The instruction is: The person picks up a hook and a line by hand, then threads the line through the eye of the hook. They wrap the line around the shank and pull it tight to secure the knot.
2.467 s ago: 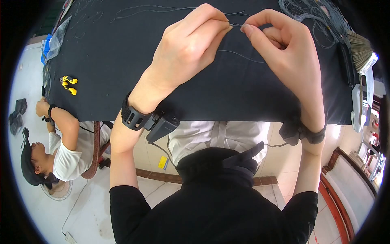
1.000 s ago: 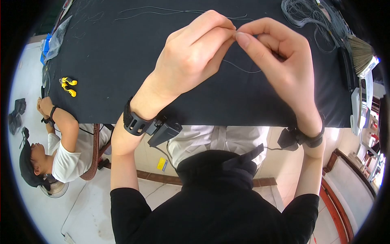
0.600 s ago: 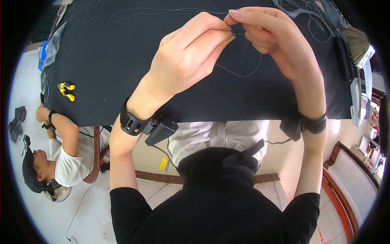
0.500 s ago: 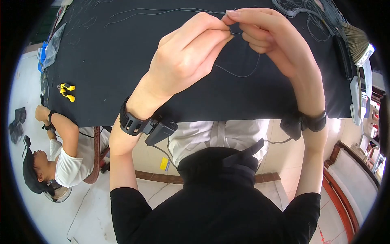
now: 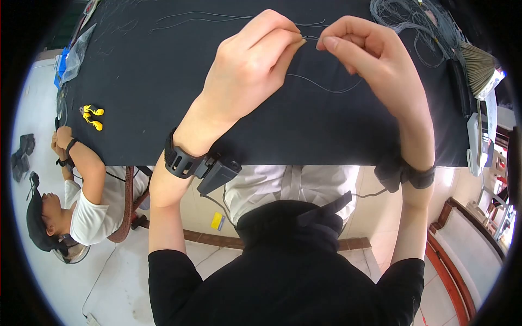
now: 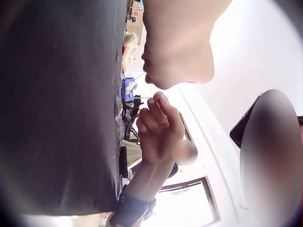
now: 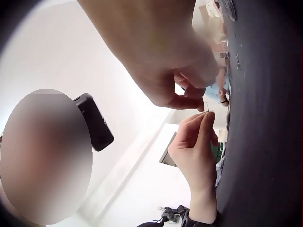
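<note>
In the head view my left hand (image 5: 250, 68) pinches a thin grey cord (image 5: 311, 38) between fingertips and thumb, over the far part of the table. A small dark spot, like a knot, shows on the cord right at those fingertips. My right hand (image 5: 380, 62) faces it a short gap away, thumb and forefinger pinching the cord, the other fingers curled in. A slack length of the cord hangs in a curve beneath both hands. In the right wrist view, the left hand (image 7: 196, 142) has its fingertips close under the right hand (image 7: 175, 71).
A black cloth covers the table (image 5: 163, 125). Yellow-and-black pliers (image 5: 92, 117) lie at left. Loose cords (image 5: 201, 17) stretch along the far side. A tangled cord bundle (image 5: 405, 16) and a brush (image 5: 478, 70) lie at right. Another person (image 5: 81, 190) sits at the left edge.
My right hand has turned from fingers raised above the left fingertips to a lower thumb-and-forefinger pinch, slightly farther right. The left hand keeps its pinch on the cord, nearly in place.
</note>
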Available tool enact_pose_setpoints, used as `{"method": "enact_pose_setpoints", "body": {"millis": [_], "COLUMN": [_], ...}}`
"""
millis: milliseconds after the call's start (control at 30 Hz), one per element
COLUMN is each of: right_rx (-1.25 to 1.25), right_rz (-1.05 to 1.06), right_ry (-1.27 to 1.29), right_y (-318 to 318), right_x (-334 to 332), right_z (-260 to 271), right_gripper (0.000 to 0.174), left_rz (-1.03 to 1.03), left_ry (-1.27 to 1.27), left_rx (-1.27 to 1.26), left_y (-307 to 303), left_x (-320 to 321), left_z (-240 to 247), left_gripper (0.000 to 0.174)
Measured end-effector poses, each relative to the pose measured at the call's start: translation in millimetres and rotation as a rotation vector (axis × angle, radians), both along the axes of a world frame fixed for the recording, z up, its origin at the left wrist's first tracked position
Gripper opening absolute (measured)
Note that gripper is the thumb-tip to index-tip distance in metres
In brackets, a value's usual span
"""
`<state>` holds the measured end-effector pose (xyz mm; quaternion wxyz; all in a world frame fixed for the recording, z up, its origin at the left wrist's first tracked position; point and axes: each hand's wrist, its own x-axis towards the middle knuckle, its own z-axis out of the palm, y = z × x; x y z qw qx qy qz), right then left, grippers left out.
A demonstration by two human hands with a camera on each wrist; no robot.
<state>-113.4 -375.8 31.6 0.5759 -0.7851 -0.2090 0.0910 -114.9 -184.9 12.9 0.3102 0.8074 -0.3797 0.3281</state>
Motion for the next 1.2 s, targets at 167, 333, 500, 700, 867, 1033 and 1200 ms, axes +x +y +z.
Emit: {"method": "enact_pose_setpoints", "body": {"millis": [167, 333, 500, 700, 867, 1033, 1200], "right_rx": [-0.044, -0.147, -0.182, -0.126, -0.118, -0.069, -0.035], "right_rz": [-0.063, -0.183, -0.145, -0.124, -0.102, -0.168, -0.246], "right_ry": [-0.037, -0.192, -0.241, -0.243, -0.179, 0.021, 0.032], "right_y": [5.7, 13.0, 17.0, 17.4, 13.5, 0.6, -3.3], "right_x": [-7.5, -15.5, -17.5, -17.9, -14.0, 3.0, 12.5], "right_z": [-0.4, 4.1, 3.4, 0.6, -0.3, -2.2, -7.0], "right_gripper": [0.012, 0.011, 0.01, 0.009, 0.011, 0.016, 0.018], "left_rz": [-0.003, 0.002, 0.042, 0.004, 0.03, 0.022, -0.039], "left_ry": [-0.007, -0.011, -0.015, -0.029, 0.002, 0.233, 0.728], "left_rx": [0.007, 0.023, 0.05, 0.053, -0.003, -0.126, -0.372], "left_y": [1.3, 2.0, 0.4, -0.1, 1.5, 5.6, 0.7], "left_x": [2.7, 2.7, -1.5, -2.2, -0.4, 0.8, 2.1], "left_z": [-3.5, -4.2, -0.7, 0.5, 1.5, 4.2, -2.8], "left_gripper": [0.01, 0.011, 0.015, 0.015, 0.014, 0.012, 0.005]}}
